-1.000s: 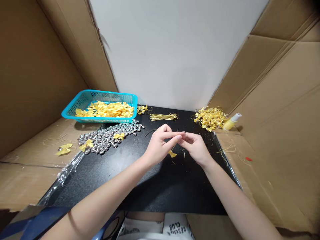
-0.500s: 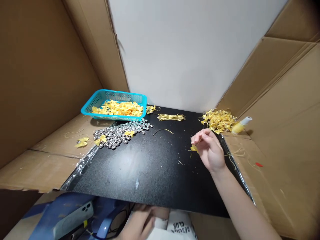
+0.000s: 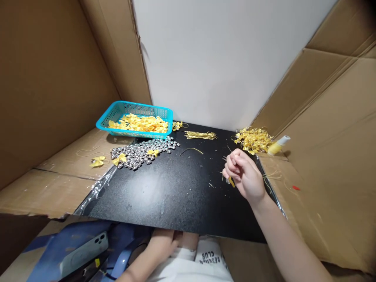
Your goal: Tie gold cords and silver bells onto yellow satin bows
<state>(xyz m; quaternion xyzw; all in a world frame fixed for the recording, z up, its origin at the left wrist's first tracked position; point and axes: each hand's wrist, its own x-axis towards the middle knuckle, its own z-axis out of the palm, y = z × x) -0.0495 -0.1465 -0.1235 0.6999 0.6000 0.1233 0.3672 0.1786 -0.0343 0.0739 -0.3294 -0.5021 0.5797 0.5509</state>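
Note:
My right hand [image 3: 245,174] is raised over the right side of the black tabletop [image 3: 176,203], its fingers curled shut. A small yellow ribbon bow [image 3: 232,182] with a shiny bead pokes out below the fingers. Two thin dark points show just beyond the knuckles; what they belong to is hidden. My left hand [image 3: 166,239] is down in my lap under the table's front edge, smeared by motion, its fingers partly hidden. Silver beads [image 3: 141,150] are spread at the left, with a few yellow bows on and beside them. A single thin gold wire [image 3: 192,149] lies mid-table.
A turquoise basket [image 3: 102,124] of yellow bows stands back left. A bundle of gold wires [image 3: 201,135] lies at the back. At right are a heap of finished-looking bows [image 3: 254,140] and a yellow thread spool [image 3: 277,147]. Cardboard walls enclose both sides. A phone [image 3: 85,252] rests lower left.
My right hand has turned and its fingers have curled tighter, with the bow now below them. My left hand has shifted in my lap, and the view has tilted slightly.

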